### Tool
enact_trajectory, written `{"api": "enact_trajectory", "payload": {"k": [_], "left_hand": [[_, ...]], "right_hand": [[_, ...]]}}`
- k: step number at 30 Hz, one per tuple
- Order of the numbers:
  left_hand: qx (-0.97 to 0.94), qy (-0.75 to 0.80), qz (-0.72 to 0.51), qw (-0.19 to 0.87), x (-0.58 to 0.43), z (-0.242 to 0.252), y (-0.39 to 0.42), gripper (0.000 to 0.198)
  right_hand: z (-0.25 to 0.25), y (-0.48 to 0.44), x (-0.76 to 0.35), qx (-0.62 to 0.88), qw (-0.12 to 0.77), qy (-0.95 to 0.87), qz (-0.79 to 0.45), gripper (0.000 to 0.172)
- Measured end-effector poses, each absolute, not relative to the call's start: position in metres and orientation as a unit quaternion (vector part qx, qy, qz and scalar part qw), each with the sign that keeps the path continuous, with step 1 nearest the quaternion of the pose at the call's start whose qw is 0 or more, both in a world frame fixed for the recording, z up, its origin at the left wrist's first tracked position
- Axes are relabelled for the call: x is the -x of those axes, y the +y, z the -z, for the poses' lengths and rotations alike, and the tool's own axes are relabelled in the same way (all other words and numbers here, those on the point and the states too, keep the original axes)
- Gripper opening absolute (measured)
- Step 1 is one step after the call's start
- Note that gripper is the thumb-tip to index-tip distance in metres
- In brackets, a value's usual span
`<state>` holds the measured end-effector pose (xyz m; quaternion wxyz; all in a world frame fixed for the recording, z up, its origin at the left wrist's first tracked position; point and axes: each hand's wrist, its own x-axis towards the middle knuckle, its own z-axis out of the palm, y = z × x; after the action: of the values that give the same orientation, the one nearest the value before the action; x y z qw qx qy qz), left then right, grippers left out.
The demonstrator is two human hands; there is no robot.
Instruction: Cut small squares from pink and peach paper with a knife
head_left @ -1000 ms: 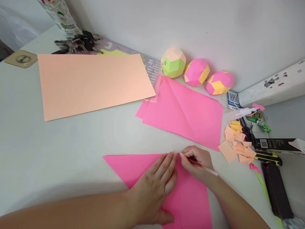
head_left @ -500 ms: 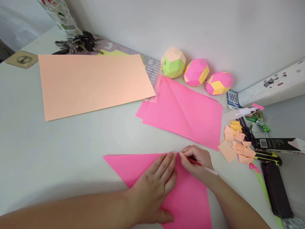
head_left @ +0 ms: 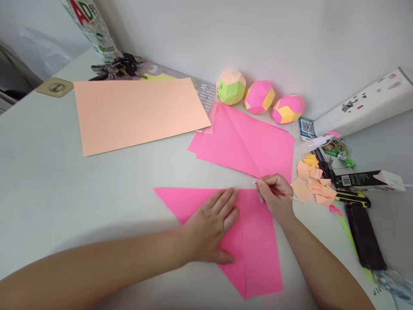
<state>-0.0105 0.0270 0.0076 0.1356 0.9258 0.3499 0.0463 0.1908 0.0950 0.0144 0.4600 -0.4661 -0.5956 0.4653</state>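
Note:
A folded pink sheet of paper [head_left: 258,245] lies near the front of the table, its straight top edge running left to right and a crease down its right part. My left hand [head_left: 211,228] rests flat on it, fingers stretched towards that edge. Just above the sheet's top right, my right hand [head_left: 277,193] pinches a thin red pen [head_left: 278,192] with a pale rear end. The pen's tip points left, off the paper. Behind the right hand is a stack of larger pink sheets [head_left: 248,137].
A peach sheet [head_left: 138,116] lies at the back left, beside keys [head_left: 119,68]. Three paper polyhedra, one green and peach [head_left: 230,87], stand by the wall. Small peach paper pieces [head_left: 318,187], a yellow-black cutter [head_left: 353,198] and a black case [head_left: 364,237] line the right side.
My right hand has lifted the pen off the paper's top edge and moved up and right. My left hand stays flat on the sheet. The whole view has shifted, showing more of the sheet's lower end.

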Motion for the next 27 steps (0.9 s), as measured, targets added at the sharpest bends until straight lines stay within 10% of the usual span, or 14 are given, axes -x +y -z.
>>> {"api": "enact_trajectory", "payload": {"k": [11,27], "left_hand": [[-0.941,0.33,-0.022,0.065,0.004,-0.026,-0.003,0.057],[-0.874,0.45,0.056,0.174,-0.022,-0.028,-0.035,0.104]], "right_hand": [[-0.024,0.006,-0.223,0.528,0.395,-0.58,-0.479,0.021],[-0.031,-0.085,-0.216,0.449,0.28,-0.769,-0.359,0.021]]}}
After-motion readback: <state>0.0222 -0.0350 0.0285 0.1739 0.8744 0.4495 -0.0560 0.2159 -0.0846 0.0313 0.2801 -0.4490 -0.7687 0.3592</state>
